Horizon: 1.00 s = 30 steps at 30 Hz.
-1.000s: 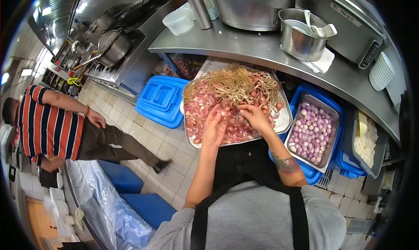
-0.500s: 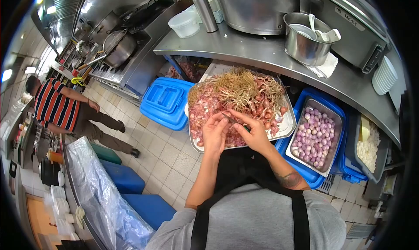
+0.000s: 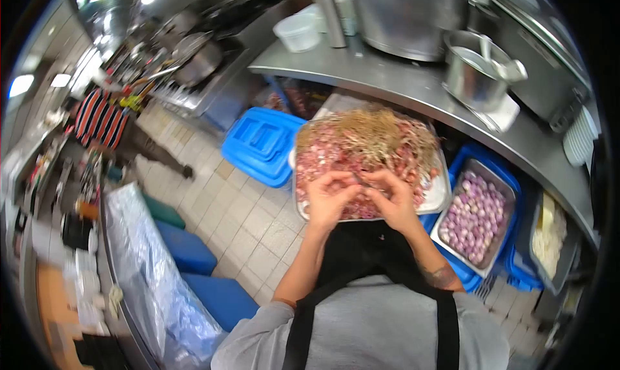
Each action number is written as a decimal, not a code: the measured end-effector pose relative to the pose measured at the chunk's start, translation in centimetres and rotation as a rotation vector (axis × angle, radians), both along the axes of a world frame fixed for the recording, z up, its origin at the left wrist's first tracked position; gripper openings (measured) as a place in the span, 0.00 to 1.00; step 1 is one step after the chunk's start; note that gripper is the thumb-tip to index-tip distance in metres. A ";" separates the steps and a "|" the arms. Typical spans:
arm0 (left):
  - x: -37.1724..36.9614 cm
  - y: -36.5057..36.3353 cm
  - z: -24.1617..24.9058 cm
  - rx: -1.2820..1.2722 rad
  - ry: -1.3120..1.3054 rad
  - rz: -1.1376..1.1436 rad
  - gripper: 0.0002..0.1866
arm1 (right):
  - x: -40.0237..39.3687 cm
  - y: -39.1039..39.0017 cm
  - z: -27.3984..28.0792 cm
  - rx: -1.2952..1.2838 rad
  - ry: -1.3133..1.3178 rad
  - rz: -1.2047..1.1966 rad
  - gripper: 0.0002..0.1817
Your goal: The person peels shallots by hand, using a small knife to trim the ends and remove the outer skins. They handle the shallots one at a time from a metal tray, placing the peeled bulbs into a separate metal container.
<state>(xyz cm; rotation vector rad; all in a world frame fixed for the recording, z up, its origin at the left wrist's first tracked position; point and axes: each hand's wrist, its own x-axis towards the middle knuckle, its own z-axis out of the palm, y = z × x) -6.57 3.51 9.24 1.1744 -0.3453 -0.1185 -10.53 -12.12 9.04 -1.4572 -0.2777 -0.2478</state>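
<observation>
My left hand (image 3: pixel 332 197) and my right hand (image 3: pixel 389 199) meet above the front of a large metal tray (image 3: pixel 442 192). The left fingers are pinched on something small that I cannot make out. In the right fingers is a small dark knife (image 3: pixel 359 179), blurred and mostly covered by the hand. Reddish shallots and peelings (image 3: pixel 320 154) fill the tray, with a heap of dry brown roots (image 3: pixel 369 132) at its back. To the right, peeled purple shallots (image 3: pixel 475 216) lie in a metal pan (image 3: pixel 439 233) set on a blue container.
A steel counter (image 3: pixel 387 79) behind the tray bears a large pot (image 3: pixel 413 15), a smaller pot with utensils (image 3: pixel 475 79) and a plastic tub (image 3: pixel 298 33). Left of the tray is a blue lid (image 3: pixel 263 145). A person in a striped shirt (image 3: pixel 100 119) stands far left.
The view has shifted, so most things appear further right. My hands have drawn closer together, with the fingertips now meeting. The other person appears further off and leans towards the left-hand counter.
</observation>
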 end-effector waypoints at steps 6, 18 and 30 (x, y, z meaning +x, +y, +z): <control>0.7 -0.1 -0.7 0.003 0.112 -0.089 0.12 | 0.9 -0.3 -1.3 0.048 0.073 -0.034 0.06; 2.4 -1.0 -2.8 -0.158 0.128 -0.110 0.20 | 1.1 0.2 -1.4 -0.101 0.077 -0.089 0.17; 2.1 0.1 -3.5 -0.374 0.285 -0.240 0.18 | 2.6 -1.0 -2.9 -0.029 0.229 -0.095 0.17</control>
